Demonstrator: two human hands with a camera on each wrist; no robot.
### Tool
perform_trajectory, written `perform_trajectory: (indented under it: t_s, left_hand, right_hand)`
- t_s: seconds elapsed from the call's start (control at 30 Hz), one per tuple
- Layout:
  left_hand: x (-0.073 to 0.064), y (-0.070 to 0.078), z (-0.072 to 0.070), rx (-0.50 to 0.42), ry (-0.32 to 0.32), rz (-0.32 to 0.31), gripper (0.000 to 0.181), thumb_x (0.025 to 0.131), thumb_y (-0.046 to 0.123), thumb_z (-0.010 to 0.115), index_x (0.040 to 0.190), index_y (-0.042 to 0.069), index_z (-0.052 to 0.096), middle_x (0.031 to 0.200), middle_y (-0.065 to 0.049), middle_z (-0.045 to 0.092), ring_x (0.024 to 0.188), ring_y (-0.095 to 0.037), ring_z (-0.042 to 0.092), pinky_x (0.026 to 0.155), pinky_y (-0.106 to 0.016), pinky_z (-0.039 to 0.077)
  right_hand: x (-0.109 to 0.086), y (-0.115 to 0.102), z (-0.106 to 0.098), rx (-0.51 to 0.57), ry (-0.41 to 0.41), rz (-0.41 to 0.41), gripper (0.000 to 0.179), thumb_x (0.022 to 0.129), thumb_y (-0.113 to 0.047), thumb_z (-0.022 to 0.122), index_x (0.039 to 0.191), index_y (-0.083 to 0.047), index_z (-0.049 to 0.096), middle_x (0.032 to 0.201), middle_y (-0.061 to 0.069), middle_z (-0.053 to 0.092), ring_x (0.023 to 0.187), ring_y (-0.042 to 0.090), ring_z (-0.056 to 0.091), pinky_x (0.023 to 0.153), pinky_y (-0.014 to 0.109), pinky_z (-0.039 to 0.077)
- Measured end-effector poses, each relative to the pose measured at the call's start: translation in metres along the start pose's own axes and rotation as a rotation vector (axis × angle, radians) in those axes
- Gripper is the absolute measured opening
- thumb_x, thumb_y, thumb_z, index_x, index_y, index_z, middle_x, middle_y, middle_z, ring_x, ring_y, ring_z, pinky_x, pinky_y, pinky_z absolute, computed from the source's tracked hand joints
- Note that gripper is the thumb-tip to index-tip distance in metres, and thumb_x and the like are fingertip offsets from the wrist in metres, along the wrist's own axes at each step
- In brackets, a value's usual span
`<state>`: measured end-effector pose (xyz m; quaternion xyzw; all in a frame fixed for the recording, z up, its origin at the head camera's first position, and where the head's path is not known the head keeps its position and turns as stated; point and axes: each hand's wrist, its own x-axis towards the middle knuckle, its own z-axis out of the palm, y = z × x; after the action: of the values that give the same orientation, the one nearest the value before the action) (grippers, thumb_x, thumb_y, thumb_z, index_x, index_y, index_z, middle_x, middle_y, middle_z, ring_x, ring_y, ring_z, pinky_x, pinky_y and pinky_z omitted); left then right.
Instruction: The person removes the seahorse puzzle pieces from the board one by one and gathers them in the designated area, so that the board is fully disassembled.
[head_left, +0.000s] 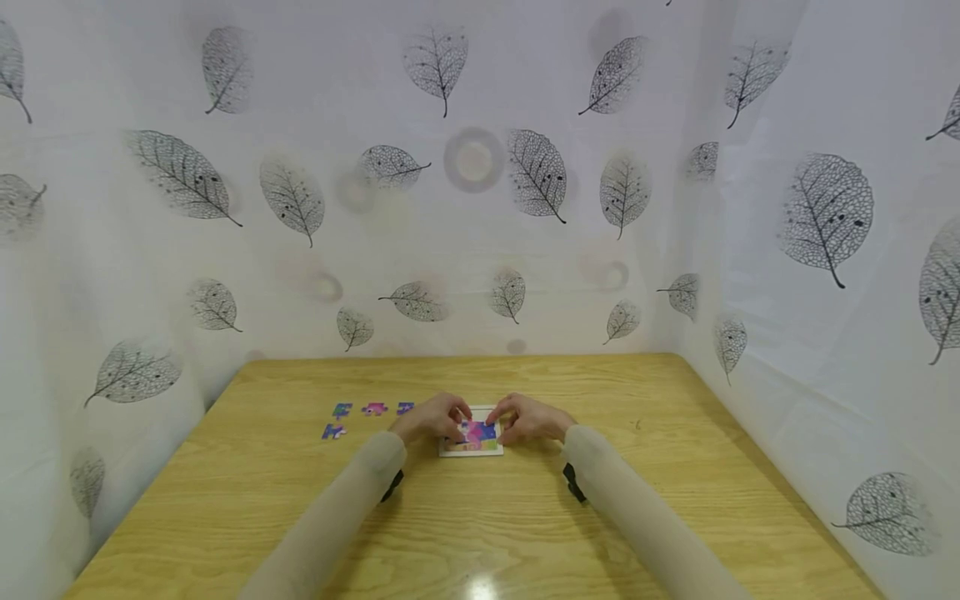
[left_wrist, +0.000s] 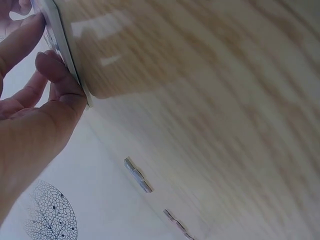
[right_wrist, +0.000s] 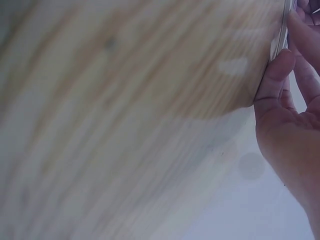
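A small jigsaw puzzle board (head_left: 471, 453) with a white rim lies on the table, with pink, blue and green pieces (head_left: 476, 433) in its lower part. Its upper part shows a bare white base. My left hand (head_left: 435, 417) holds the board's left side, thumb at the rim and curled fingers over the top. From the other side my right hand (head_left: 534, 417) grips the right edge, its index finger bent over a blue area. Both wrist views show a thumb (left_wrist: 57, 75) against the rim; the fingertips' contact with the pieces is partly hidden.
Several loose puzzle pieces lie left of the board, among them a pink piece (head_left: 374, 409) and a blue piece (head_left: 333, 431). One loose piece (head_left: 405, 407) is close to my left hand. A leaf-patterned curtain (head_left: 480, 208) stands behind the wooden table (head_left: 480, 517).
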<state>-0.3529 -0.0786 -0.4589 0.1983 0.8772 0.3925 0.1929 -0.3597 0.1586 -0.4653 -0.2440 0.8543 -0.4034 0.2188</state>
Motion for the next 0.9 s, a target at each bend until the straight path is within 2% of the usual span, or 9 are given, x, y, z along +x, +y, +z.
perform_trajectory:
  t_s: [0.1, 0.23, 0.37, 0.53, 0.77, 0.9]
  left_hand:
    - [0.0011, 0.001, 0.0023, -0.016, 0.026, -0.051, 0.039, 0.074, -0.005, 0.076, 0.11, 0.003, 0.062, 0.101, -0.01, 0.06, 0.091, -0.021, 0.056, 0.083, -0.035, 0.051]
    - [0.001, 0.0024, 0.0054, -0.026, 0.051, -0.066, 0.042, 0.075, -0.006, 0.075, 0.112, 0.004, 0.058, 0.107, -0.011, 0.06, 0.096, -0.023, 0.057, 0.089, -0.039, 0.05]
    - [0.0016, 0.0019, 0.0057, -0.061, 0.039, -0.037, 0.043, 0.075, -0.009, 0.073, 0.113, 0.005, 0.056, 0.1, -0.012, 0.061, 0.086, -0.021, 0.058, 0.075, -0.032, 0.052]
    - [0.0019, 0.0007, 0.0052, -0.138, 0.016, -0.017, 0.045, 0.076, -0.014, 0.069, 0.115, 0.004, 0.054, 0.085, -0.01, 0.06, 0.07, -0.018, 0.056, 0.059, -0.024, 0.047]
    - [0.0052, -0.0019, 0.0047, -0.187, 0.024, -0.036, 0.042, 0.078, -0.012, 0.069, 0.114, 0.006, 0.056, 0.082, -0.008, 0.058, 0.069, -0.017, 0.054, 0.058, -0.025, 0.046]
    - [0.0049, -0.0021, 0.0048, -0.175, 0.027, -0.027, 0.041, 0.078, -0.012, 0.069, 0.113, 0.006, 0.057, 0.081, -0.007, 0.058, 0.068, -0.017, 0.054, 0.058, -0.025, 0.046]
  right_hand:
    - [-0.0001, 0.0009, -0.0001, 0.01, -0.005, 0.0, 0.032, 0.082, -0.001, 0.075, 0.114, -0.005, 0.071, 0.133, 0.015, 0.045, 0.084, 0.015, 0.053, 0.072, 0.026, 0.045]
    - [-0.0004, 0.0016, -0.0008, 0.004, -0.02, -0.023, 0.032, 0.084, -0.001, 0.073, 0.115, -0.004, 0.07, 0.133, 0.016, 0.045, 0.081, 0.014, 0.052, 0.071, 0.026, 0.045]
    - [-0.0008, 0.0015, -0.0012, -0.01, -0.025, -0.034, 0.031, 0.085, -0.001, 0.073, 0.116, -0.004, 0.07, 0.133, 0.017, 0.044, 0.08, 0.014, 0.051, 0.071, 0.027, 0.044]
    - [-0.0018, 0.0005, -0.0007, 0.005, -0.014, -0.011, 0.032, 0.084, -0.002, 0.073, 0.116, -0.004, 0.07, 0.136, 0.017, 0.041, 0.083, 0.015, 0.051, 0.072, 0.027, 0.044]
    - [-0.002, -0.0002, 0.0003, 0.005, -0.016, -0.017, 0.031, 0.085, -0.001, 0.072, 0.116, -0.003, 0.07, 0.136, 0.018, 0.042, 0.08, 0.014, 0.051, 0.071, 0.026, 0.044]
    - [-0.0015, 0.0002, 0.0002, -0.003, -0.026, -0.037, 0.031, 0.084, 0.0, 0.072, 0.115, -0.002, 0.07, 0.133, 0.018, 0.045, 0.077, 0.013, 0.051, 0.069, 0.026, 0.044]
